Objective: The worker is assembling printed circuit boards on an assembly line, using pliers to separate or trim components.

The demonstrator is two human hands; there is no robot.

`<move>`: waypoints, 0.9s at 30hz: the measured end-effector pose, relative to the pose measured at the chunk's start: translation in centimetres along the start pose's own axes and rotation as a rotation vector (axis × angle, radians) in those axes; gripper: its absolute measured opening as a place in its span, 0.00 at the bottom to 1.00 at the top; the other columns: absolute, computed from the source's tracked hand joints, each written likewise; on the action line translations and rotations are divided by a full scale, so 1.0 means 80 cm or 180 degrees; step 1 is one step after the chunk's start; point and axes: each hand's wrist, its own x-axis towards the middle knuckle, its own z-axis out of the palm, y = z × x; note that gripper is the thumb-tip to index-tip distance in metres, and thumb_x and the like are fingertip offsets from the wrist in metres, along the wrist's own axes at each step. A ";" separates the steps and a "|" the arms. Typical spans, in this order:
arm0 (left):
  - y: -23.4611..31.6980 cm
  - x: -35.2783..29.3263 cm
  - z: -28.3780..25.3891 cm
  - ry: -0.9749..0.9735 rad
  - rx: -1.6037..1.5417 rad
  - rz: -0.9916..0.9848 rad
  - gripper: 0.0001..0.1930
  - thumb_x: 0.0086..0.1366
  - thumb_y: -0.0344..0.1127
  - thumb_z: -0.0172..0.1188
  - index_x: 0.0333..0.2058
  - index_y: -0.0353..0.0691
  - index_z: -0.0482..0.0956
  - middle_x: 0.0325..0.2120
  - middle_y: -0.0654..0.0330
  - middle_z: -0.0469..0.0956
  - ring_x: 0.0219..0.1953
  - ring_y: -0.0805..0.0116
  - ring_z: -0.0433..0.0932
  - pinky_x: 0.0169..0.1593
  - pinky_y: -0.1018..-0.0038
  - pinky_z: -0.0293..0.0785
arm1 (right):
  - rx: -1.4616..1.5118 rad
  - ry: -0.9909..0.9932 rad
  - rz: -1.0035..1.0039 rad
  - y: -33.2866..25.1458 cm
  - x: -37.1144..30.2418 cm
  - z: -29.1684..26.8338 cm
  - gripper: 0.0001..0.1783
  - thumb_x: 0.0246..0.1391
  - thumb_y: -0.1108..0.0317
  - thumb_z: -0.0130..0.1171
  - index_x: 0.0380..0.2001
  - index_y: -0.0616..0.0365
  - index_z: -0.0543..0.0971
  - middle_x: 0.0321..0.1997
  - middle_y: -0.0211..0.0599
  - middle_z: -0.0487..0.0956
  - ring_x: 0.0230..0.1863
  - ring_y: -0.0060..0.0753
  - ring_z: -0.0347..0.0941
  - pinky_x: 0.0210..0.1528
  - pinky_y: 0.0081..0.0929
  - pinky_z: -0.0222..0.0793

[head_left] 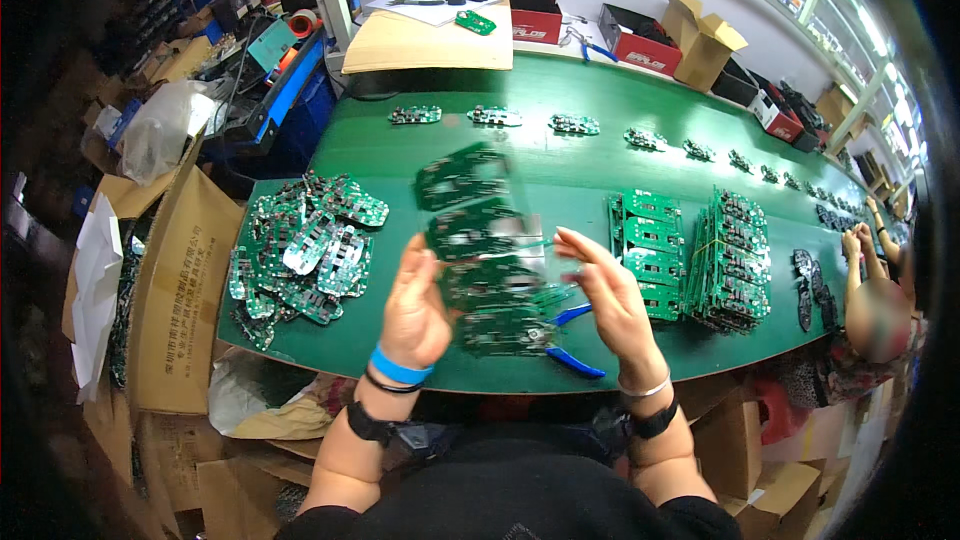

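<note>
A long panel of several joined green circuit boards point(478, 225) stands tilted in front of me, smeared by motion. My left hand point(412, 305) grips its left edge, with part of the fingers hidden by the panel. My right hand point(612, 302) is at the panel's right side, fingers apart and curved; whether a fingertip touches the edge, I cannot tell. Under the panel's lower right lies a blue-handled cutting tool point(578, 362), its head hidden. Further right are a stack of panels point(735, 260) and a smaller group of panels point(648, 250).
A heap of loose circuit boards point(305, 250) covers the left of the green table point(410, 155). Single boards point(574, 124) run in a row along the back. Behind are a wooden board point(430, 55) and red boxes point(536, 20). A co-worker's hands point(858, 240) are at the far right.
</note>
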 end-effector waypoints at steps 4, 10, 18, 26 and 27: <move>0.041 -0.018 -0.043 0.0086 -0.0401 0.0245 0.16 0.69 0.41 0.38 0.53 0.46 0.63 0.48 0.58 0.70 0.50 0.59 0.70 0.50 0.59 0.70 | -0.2848 -0.0451 -0.0966 0.032 0.034 0.019 0.26 0.49 0.66 0.56 0.52 0.62 0.67 0.55 0.47 0.67 0.58 0.47 0.60 0.56 0.38 0.58; 0.053 -0.041 -0.068 0.0259 -0.0518 0.0150 0.18 0.69 0.41 0.38 0.53 0.40 0.65 0.46 0.52 0.73 0.43 0.57 0.76 0.45 0.60 0.75 | -0.3439 -0.1166 -0.0887 0.041 0.019 0.032 0.31 0.45 0.59 0.60 0.52 0.58 0.66 0.56 0.39 0.65 0.58 0.48 0.58 0.53 0.41 0.58; 0.047 -0.040 -0.075 0.0243 -0.0357 -0.0010 0.16 0.68 0.36 0.42 0.53 0.44 0.62 0.49 0.55 0.70 0.47 0.57 0.73 0.47 0.57 0.74 | -0.3172 -0.0772 -0.0675 0.000 -0.026 0.007 0.34 0.38 0.63 0.65 0.50 0.62 0.67 0.46 0.49 0.67 0.48 0.52 0.63 0.51 0.39 0.61; 0.039 -0.032 -0.058 0.0000 -0.0411 -0.0706 0.26 0.68 0.46 0.36 0.59 0.36 0.55 0.57 0.51 0.61 0.55 0.50 0.66 0.55 0.50 0.64 | -0.3485 -0.1087 -0.0232 -0.010 -0.074 -0.012 0.43 0.30 0.60 0.70 0.53 0.61 0.65 0.44 0.48 0.66 0.52 0.51 0.59 0.56 0.43 0.54; 0.038 -0.031 -0.057 -0.0048 -0.0374 -0.0740 0.26 0.68 0.46 0.35 0.59 0.36 0.55 0.57 0.51 0.61 0.54 0.51 0.66 0.55 0.50 0.64 | -0.3535 -0.1167 -0.0264 -0.014 -0.072 -0.016 0.39 0.28 0.63 0.68 0.49 0.60 0.68 0.42 0.45 0.66 0.50 0.50 0.60 0.55 0.41 0.54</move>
